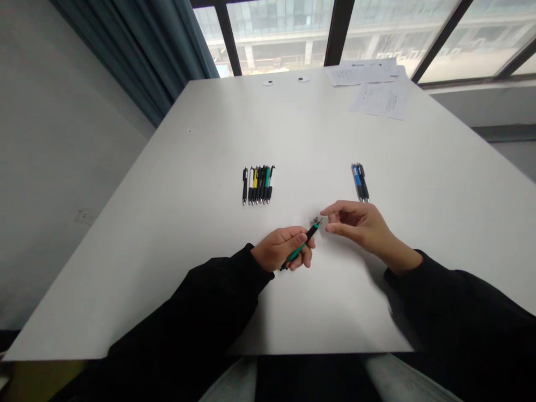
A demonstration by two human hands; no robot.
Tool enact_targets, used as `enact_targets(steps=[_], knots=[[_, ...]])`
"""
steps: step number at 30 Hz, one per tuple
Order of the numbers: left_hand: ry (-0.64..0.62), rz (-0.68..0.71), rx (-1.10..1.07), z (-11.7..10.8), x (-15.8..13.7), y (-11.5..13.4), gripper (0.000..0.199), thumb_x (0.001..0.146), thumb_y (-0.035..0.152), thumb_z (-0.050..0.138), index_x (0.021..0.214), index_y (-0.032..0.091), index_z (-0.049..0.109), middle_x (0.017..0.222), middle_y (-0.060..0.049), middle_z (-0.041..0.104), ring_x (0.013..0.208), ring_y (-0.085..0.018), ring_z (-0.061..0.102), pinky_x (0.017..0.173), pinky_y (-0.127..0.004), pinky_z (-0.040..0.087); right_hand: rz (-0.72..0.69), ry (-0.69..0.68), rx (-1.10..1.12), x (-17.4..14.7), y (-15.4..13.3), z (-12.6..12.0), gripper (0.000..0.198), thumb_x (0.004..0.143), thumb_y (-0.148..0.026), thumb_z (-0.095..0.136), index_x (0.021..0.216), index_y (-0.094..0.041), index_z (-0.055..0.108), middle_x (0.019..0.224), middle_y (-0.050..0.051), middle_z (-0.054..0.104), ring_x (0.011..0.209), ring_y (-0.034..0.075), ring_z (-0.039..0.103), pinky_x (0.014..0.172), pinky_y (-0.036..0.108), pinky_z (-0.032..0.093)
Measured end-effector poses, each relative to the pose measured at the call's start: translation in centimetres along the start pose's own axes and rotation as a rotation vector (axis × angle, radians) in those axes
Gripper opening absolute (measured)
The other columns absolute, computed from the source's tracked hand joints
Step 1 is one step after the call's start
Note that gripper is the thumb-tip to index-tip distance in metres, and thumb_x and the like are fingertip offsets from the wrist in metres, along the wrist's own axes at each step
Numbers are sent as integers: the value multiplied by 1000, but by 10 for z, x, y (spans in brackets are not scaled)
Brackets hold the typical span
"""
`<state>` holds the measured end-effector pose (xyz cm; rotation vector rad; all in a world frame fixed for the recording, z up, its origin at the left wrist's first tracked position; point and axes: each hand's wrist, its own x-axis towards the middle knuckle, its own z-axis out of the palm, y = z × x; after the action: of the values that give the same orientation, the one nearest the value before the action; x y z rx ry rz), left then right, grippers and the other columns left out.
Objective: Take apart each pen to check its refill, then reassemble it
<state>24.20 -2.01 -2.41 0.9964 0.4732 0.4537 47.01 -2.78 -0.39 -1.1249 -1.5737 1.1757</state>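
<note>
A pen (295, 254) with a green barrel, a black grip section and a thin bare point is gripped in the left hand (280, 249), held aslant over the near middle of the white table (176, 223), its point directed far and right. Just beside that point, the right hand (358, 223) is held with thumb and forefinger parted. Farther off, a row of pens (262, 187) is laid at the left.

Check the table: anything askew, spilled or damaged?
Papers at the far right overlap at uneven angles, unlike the row of pens. I see no spill. The green pen in the left hand is too small to judge for damage.
</note>
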Motion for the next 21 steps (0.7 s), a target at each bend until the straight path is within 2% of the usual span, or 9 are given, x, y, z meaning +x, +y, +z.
enact_targets(steps=[2, 4, 6, 10, 17, 21], knots=[[11, 23, -29, -1, 0, -1, 46, 86, 58, 64, 91, 13, 53, 62, -3, 66, 36, -6, 47, 36, -18, 31, -28, 58, -284, 3, 7, -6, 30, 76, -43, 80, 85, -16, 71, 62, -2, 57, 54, 11, 46, 52, 27, 37], [27, 43, -43, -2, 1, -1, 46, 86, 58, 64, 92, 13, 53, 62, -3, 66, 37, -7, 49, 36, -17, 33, -70, 23, -516, 5, 13, -11, 26, 78, -40, 78, 84, -16, 72, 67, 1, 61, 55, 11, 49, 54, 27, 39], [39, 50, -48, -3, 1, -2, 46, 85, 58, 65, 93, 14, 52, 63, -2, 66, 38, -8, 52, 36, -17, 35, -97, -47, -641, 5, 16, -12, 22, 81, -36, 75, 89, -16, 74, 73, 3, 64, 59, 13, 55, 58, 28, 42], [57, 26, -39, -2, 1, -1, 48, 84, 58, 66, 96, 14, 52, 64, -2, 67, 40, -9, 55, 35, -17, 37, -100, -92, -717, 5, 15, -9, 18, 85, -33, 71, 94, -18, 76, 77, 5, 68, 65, 15, 60, 63, 28, 44], [86, -11, -24, 0, -1, 2, 50, 79, 58, 72, 95, 15, 51, 65, -1, 66, 44, -13, 61, 39, -21, 48, -129, -107, -760, 6, 17, -4, 15, 88, -31, 65, 87, -18, 74, 76, 4, 68, 63, 14, 56, 61, 28, 40], [79, -10, 6, -2, -3, 3, 47, 79, 54, 74, 93, 13, 54, 66, -1, 65, 47, -14, 63, 41, -22, 51, -101, -77, -655, 5, 15, -3, 16, 87, -30, 65, 80, -17, 69, 69, 2, 63, 59, 13, 52, 57, 27, 39]])
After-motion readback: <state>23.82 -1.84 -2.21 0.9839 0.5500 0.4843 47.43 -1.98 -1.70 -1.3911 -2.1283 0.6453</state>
